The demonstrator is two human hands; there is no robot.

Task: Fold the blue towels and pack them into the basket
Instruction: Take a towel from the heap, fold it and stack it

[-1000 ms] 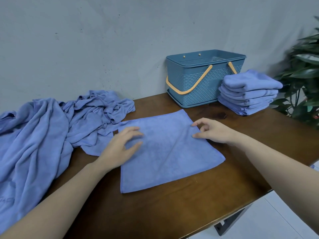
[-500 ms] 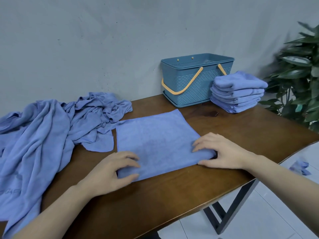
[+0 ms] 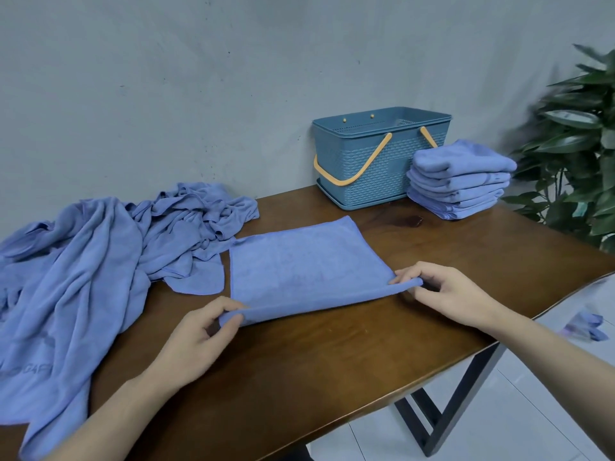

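Head view: towel (image 3: 299,267) flat mid-bench (image 3: 332,361). Left hand (image 3: 196,341) and right hand (image 3: 446,294), each grip pinching a near corner of it. Basket (image 3: 372,168) at far edge; folded stack (image 3: 459,181) beside it; unfolded heap (image 3: 100,254) at left edge.

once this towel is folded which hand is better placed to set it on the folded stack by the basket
Probably the right hand: it pinches the towel at its right corner, on the same side as the folded stack. The left hand would have to cross over.
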